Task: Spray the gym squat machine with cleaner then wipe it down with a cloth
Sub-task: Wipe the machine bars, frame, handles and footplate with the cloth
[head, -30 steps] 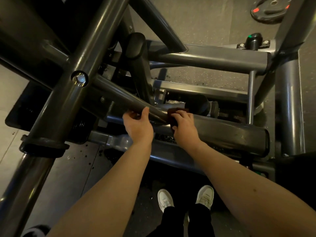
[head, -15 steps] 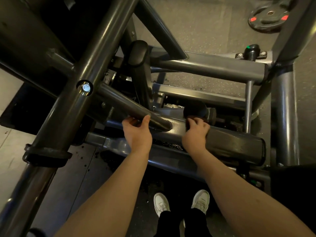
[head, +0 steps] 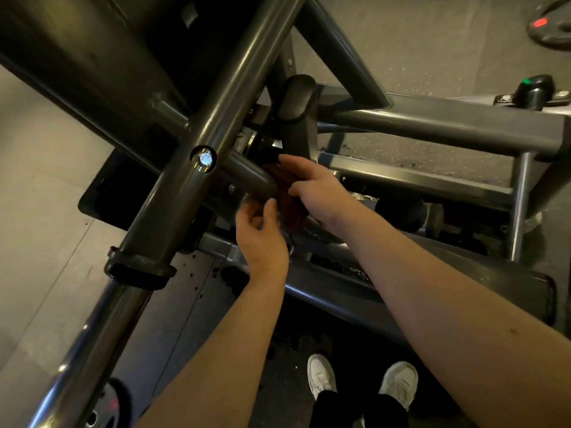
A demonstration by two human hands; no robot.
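The squat machine's dark grey frame (head: 432, 125) fills the view. A slanted tube (head: 250, 177) runs down from a chrome-capped joint (head: 205, 159) to the centre. My right hand (head: 315, 186) wraps a dark red cloth (head: 289, 211) over the lower end of that tube, fingers on top and thumb below; the cloth's tail hangs under the hand. Just below it, my left hand (head: 262, 239) sits with loosely curled fingers and raised thumb next to the hanging cloth. No spray bottle is in view.
A thick post (head: 173, 211) with a black collar crosses at left. A padded black bar (head: 296, 100) stands behind the hands. A weight plate (head: 550, 26) lies on the floor at top right. My shoes (head: 358, 384) stand near the low beam (head: 463, 291).
My right hand has moved up and left with the cloth, from the low beam onto the slanted tube. My left hand has let go of that tube and dropped below it.
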